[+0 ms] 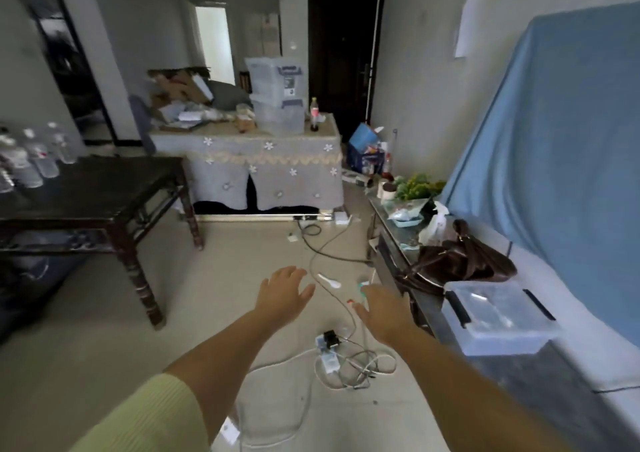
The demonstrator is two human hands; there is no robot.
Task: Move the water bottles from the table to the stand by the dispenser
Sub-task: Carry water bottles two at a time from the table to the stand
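Cluttered room: clear plastic water bottles (33, 155) are clustered on the dark wooden table (104, 191); left hand (284, 294) and right hand (381, 309) are extended empty, fingers spread, presumably ready for grasping.

A lived-in room of a home, cluttered. A low table under a flowered, lace-edged cloth (263, 160) carries stacked plastic storage boxes (277, 98), torn cardboard (176, 87) and papers. A blue sheet (554, 139) drapes over tall furniture on the right. Below it a low cabinet (398, 243) holds a brown handbag (460, 261) and a green plant (415, 184). Chargers and cables (346, 361) sprawl on the tiled floor (104, 330). A dark wooden desk (104, 191) stands left; a dark door (341, 53) at the back.
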